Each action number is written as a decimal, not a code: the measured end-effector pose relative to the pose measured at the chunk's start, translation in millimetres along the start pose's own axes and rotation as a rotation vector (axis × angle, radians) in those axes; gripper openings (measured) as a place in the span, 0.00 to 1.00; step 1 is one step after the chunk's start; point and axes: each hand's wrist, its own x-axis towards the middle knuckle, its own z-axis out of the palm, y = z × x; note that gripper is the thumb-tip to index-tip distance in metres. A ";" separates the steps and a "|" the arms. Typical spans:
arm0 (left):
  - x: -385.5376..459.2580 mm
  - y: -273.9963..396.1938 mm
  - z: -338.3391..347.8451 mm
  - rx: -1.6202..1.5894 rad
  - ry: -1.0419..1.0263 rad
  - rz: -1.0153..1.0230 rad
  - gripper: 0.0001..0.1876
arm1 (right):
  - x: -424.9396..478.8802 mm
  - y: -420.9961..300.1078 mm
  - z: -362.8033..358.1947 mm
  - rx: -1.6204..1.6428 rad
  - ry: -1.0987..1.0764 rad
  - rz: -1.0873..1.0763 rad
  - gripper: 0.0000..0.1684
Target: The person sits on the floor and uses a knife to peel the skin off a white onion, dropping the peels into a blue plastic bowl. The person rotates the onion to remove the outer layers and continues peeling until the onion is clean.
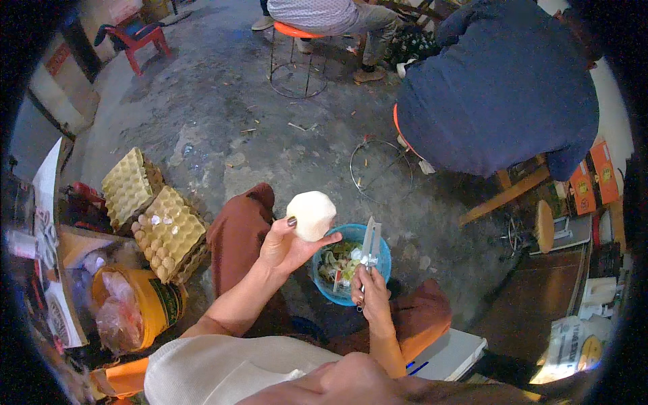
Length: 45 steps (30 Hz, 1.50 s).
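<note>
My left hand (pixel 283 245) holds up a large, pale, peeled root vegetable or fruit (pixel 311 215), round with flat cut facets. In my right hand (pixel 372 293) is a metal peeler (pixel 372 243), gripped by its handle with the slotted blade pointing away from me. The blade is apart from the pale vegetable. Below both hands, between my knees, stands a blue plastic bin (pixel 387 255). Green and pale scraps (pixel 336 260) lie inside it, along with some white bits. My right hand and the peeler hide part of its rim.
Stacked egg trays (pixel 172 228) and a yellow bucket (pixel 157 304) with plastic bags stand at my left. A person in dark clothing (pixel 496 96) sits close ahead on the right. Another person sits on an orange stool (pixel 296 30) farther off. A wooden cabinet (pixel 531 288) is at right.
</note>
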 end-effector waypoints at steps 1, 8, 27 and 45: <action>0.5 1.2 1.3 -0.021 -0.014 0.000 0.35 | 1.9 0.1 -0.5 0.001 -0.009 0.000 0.12; 1.8 7.2 -6.8 -0.164 -0.079 -0.011 0.35 | 9.2 -6.7 3.7 -0.027 0.090 0.051 0.09; -1.4 15.2 -13.6 0.161 -0.070 0.053 0.34 | 39.3 4.7 -8.5 -0.029 0.020 0.078 0.12; 8.5 -11.8 -36.9 0.123 -0.046 0.016 0.33 | 1.3 5.8 -15.9 0.048 -0.002 0.005 0.09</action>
